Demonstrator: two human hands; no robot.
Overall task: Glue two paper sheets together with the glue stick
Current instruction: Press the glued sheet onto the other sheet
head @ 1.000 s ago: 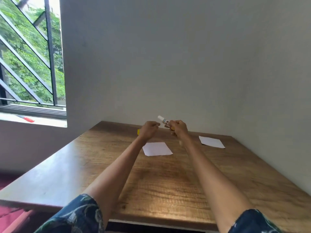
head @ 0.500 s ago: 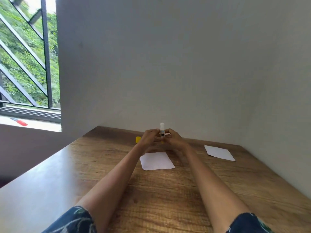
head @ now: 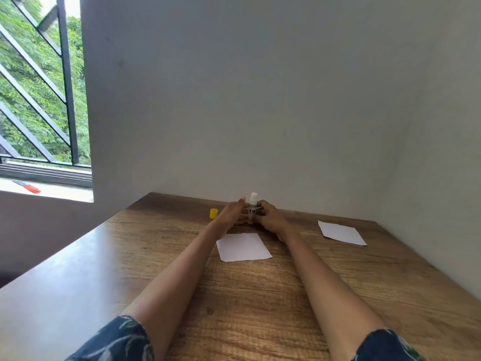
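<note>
We've got the glue stick [head: 252, 207] upright between both hands at the far middle of the table [head: 260, 295], cap off — the yellow cap [head: 213, 213] sits on the wood just left of the left hand [head: 232, 214]. Right hand [head: 268, 217] has fingers curled round the lower tube; left hand's fingers lie against the other side of it, looking fairly straight, but we can't tell if it truly pinches or just steadies. The white glue tip shows above the fingers. Near sheet [head: 243, 246] lies flat just this side of the hands, not touched; second sheet [head: 341, 233] is well apart, toward the right wall. No glue on either sheet that we can see. We judge the step in hand as twisting the base to raise the glue. To do it well: turn the base with one hand while the other holds the barrel firm, raise only a short bit of glue so it doesn't snap, then bring the tip down on the near sheet and pin that sheet with the free hand — loose paper will slide and wrinkle under the stroke.
</note>
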